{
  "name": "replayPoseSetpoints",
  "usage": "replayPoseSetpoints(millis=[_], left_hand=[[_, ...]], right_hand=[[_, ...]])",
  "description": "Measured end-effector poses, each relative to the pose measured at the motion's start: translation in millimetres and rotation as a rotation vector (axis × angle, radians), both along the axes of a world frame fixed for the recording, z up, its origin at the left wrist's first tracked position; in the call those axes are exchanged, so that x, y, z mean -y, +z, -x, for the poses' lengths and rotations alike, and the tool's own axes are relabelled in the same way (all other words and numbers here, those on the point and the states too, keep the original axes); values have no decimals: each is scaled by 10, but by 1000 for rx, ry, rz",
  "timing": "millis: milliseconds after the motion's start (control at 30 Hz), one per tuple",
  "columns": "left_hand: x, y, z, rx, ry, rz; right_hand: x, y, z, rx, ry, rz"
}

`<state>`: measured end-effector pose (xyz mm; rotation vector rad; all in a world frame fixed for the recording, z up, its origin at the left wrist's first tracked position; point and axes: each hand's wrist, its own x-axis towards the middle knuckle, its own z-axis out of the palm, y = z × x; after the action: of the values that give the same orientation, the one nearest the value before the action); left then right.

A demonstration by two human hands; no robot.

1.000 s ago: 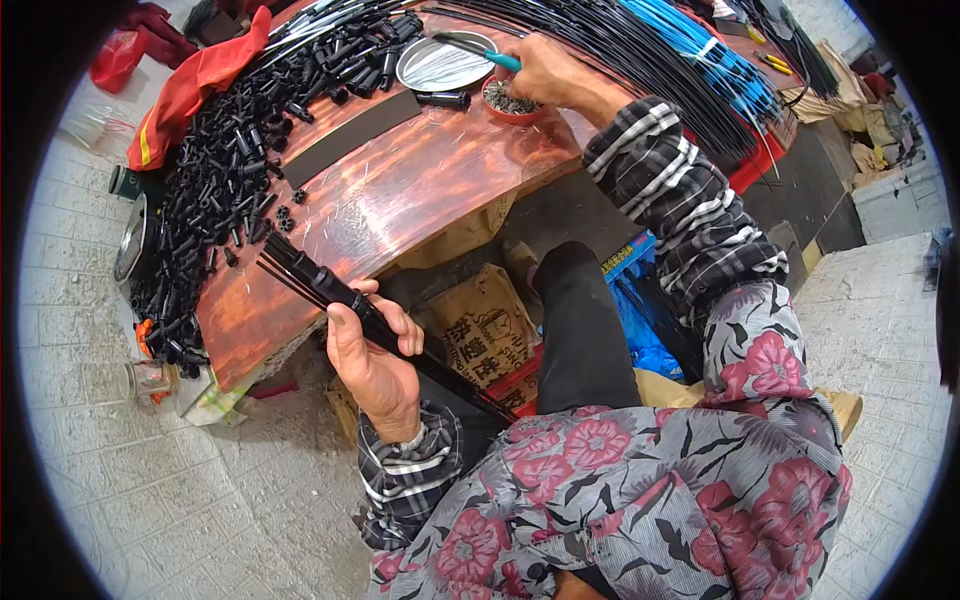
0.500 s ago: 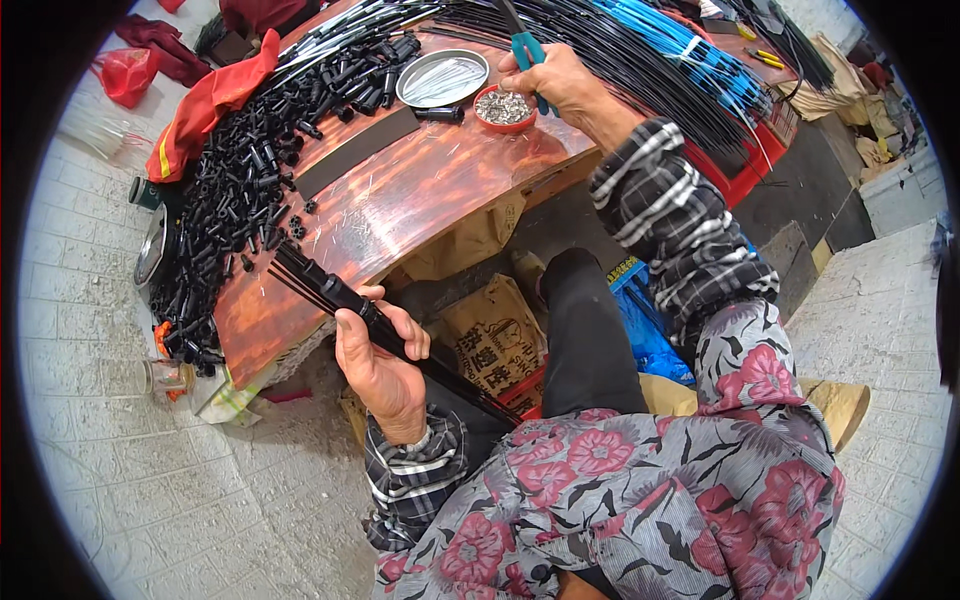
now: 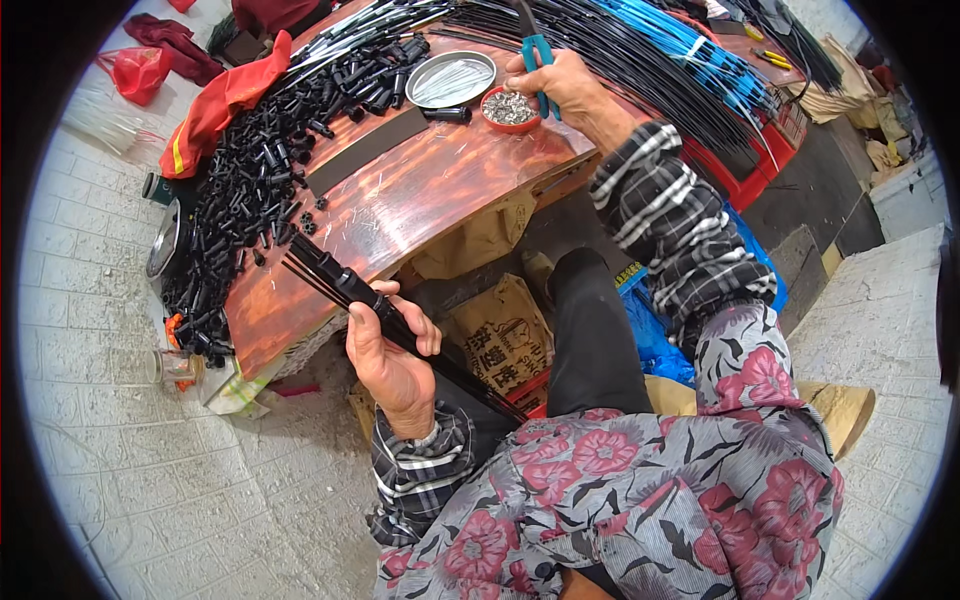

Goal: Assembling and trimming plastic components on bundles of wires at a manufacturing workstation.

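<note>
My left hand (image 3: 393, 372) is closed around a bundle of thin black rods (image 3: 478, 392), held slanting at the table's near left edge. A black plastic fitting (image 3: 345, 284) surrounds the bundle just above my thumb, and the rod ends fan out past it. My right hand (image 3: 572, 88) grips pliers with teal handles (image 3: 541, 62), the jaws pointing up and away. The thumb and fingertips of that hand are at the rim of a red bowl (image 3: 513, 128) of small silvery metal pieces (image 3: 508, 105). Whether they pinch one piece cannot be made out.
Black plastic fittings (image 3: 245, 190) pile along the left of the wooden table (image 3: 440, 190). A round metal dish (image 3: 449, 102) holds thin white sticks. A dark flat strip (image 3: 366, 150) lies nearby. Long black rods (image 3: 640, 85) and blue rods (image 3: 690, 45) stretch across the back right.
The whole view has shifted slightly. Both hands keep their grips, and the fingers of my right hand stay by the red bowl's rim.
</note>
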<state>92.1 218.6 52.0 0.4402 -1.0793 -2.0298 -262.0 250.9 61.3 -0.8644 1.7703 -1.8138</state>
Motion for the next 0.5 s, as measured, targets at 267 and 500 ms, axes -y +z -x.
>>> replayPoseSetpoints(millis=[267, 500], left_hand=[[-35, 12, -51, 65, 15, 17], [25, 15, -83, 40, 21, 12]], right_hand=[[-222, 96, -331, 108, 248, 352], [-376, 308, -1230, 100, 353, 373]])
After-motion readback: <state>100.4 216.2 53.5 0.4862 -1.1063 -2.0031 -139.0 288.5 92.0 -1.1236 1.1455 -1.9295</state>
